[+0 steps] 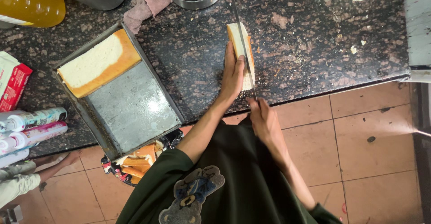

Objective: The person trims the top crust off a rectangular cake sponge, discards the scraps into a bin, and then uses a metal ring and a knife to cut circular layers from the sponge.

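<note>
left hand [233, 73] lies flat and open along the pale, brown-crusted block of sponge cake [239, 49] on the dark speckled stone table [305, 40], fingers pressing its side. right hand [262, 118] is closed round the handle of a long thin-bladed knife [243, 42], blade running lengthwise over the cake. to the left, a grey rectangular metal baking tray [134, 107] holds another slab of crusted sponge [96, 62].

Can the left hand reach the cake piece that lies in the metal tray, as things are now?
Probably yes. The left hand presses on the cake slab being cut; bare counter separates it from the tray, whose cake piece lies uncovered.
</note>
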